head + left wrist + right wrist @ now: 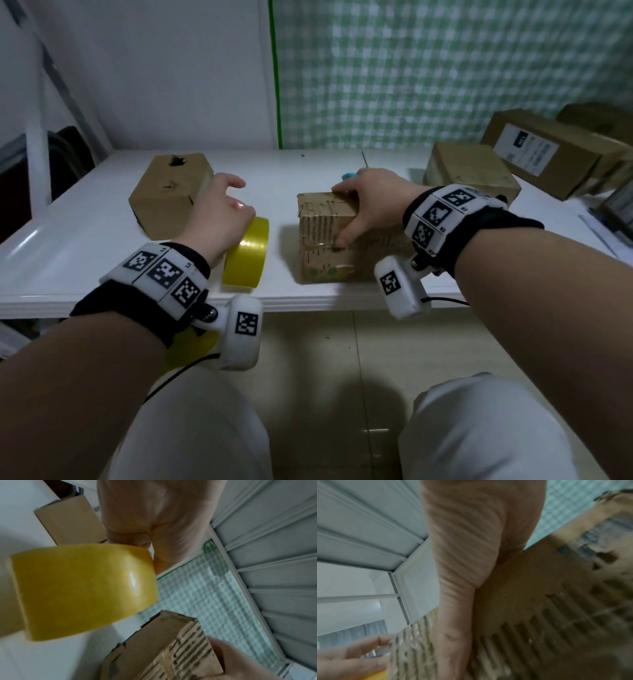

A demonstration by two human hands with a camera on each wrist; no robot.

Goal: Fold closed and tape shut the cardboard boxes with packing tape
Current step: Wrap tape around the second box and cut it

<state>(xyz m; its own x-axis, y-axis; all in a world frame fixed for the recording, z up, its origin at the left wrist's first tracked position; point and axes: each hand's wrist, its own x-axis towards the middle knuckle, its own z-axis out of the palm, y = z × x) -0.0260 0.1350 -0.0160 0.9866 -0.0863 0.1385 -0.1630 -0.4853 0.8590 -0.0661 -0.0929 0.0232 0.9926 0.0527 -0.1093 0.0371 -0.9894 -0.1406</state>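
Observation:
A small worn cardboard box [323,236] [163,649] [530,588] stands near the white table's [85,246] front edge, its flaps down and its paper skin torn into ribs. My right hand [370,202] [479,547] grips it, fingers over the far top edge and thumb pressed on the near face. A yellow roll of packing tape [246,255] [82,588] stands on its edge just left of the box. My left hand [219,209] [154,513] sits over the roll's top, thumb at its rim and fingers curled beyond it.
A second closed box [169,193] [68,520] with a torn hole lies at the left. More boxes [472,174], one labelled [548,150], are stacked at the right rear. Scissors with a blue handle [349,176] lie behind my right hand. A checked cloth [445,68] hangs behind.

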